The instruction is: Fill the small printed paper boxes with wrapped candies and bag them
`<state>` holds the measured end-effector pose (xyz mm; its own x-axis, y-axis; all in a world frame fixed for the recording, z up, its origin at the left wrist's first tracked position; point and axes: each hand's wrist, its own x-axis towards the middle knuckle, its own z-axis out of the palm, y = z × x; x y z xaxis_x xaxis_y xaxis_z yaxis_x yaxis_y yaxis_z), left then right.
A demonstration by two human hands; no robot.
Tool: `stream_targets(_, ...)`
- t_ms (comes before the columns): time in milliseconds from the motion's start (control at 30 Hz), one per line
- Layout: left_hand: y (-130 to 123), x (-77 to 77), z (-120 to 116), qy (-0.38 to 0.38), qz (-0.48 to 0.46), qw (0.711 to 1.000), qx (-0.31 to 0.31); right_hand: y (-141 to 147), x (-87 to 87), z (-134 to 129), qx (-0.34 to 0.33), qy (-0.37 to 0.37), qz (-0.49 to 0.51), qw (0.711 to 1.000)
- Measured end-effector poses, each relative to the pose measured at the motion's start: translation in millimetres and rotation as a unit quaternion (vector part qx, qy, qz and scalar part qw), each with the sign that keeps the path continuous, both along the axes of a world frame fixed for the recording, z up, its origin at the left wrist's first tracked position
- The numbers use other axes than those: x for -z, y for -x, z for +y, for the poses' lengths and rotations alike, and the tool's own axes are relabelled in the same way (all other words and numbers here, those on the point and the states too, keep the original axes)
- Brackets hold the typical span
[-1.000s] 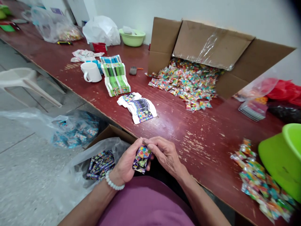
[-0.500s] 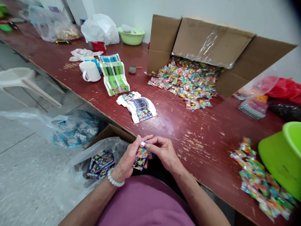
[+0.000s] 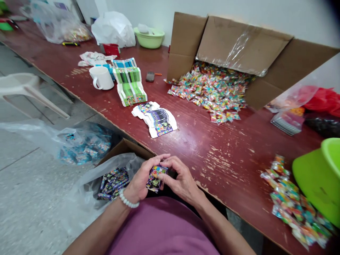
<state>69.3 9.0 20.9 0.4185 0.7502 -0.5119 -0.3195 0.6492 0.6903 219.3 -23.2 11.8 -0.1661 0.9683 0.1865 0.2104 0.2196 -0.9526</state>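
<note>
A small dark patterned box point(image 3: 156, 177) is held between both hands at the table's front edge. My left hand point(image 3: 142, 177) wraps its left side, with a bead bracelet on the wrist. On the other side, my right hand point(image 3: 179, 179) grips it, thumb across its printed face. Just beyond the hands lies a fanned stack of flat purple-printed cartons point(image 3: 162, 122). Green-printed flat cartons point(image 3: 130, 85) are stacked behind that. Below, to the left of my left hand, a clear plastic bag point(image 3: 92, 177) holds many similar dark packets point(image 3: 114, 182).
A white mug point(image 3: 101, 78) stands beside the green cartons. An open cardboard box point(image 3: 243, 42) spills wrapped candies point(image 3: 212, 88). More candies point(image 3: 292, 198) lie near a green basin point(image 3: 316, 177) at the right. Bagged blue packets point(image 3: 85, 145) and a white stool point(image 3: 23, 85) are at the left.
My right thumb has moved down from the box's top edge onto its printed face. The white piece visible at the top of the box is now out of sight. Both hands shifted slightly left.
</note>
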Motion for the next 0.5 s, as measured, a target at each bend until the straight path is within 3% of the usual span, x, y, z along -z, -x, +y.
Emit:
stream_targets(100,17,10.4,-2,-0.056,0.070,0.996,-0.013,-5,3.2,17,-0.013,0.018,-0.028,0.999)
stream_targets(200,59,24.4,-2,-0.145,0.263,0.953,-0.038,-22,4.7,58,0.088,0.038,-0.068,0.993)
stream_targets(233,76,29.5,-2,-0.179,0.344,0.921,-0.038,-29,6.0,75,0.136,0.030,-0.088,0.986)
stream_targets(300,106,38.1,-1,-0.246,0.507,0.826,0.006,-41,10.5,107,0.205,0.024,-0.157,0.966)
stream_targets(367,120,41.8,4,-0.319,0.589,0.742,0.017,-45,16.7,132,0.228,0.011,-0.230,0.946)
stream_targets(433,113,38.6,13,-0.399,0.617,0.678,-0.002,-43,23.1,146,0.242,0.010,-0.295,0.924)
stream_targets(500,89,30.6,31,-0.472,0.622,0.625,-0.024,-36,27.8,150,0.256,0.023,-0.349,0.901)
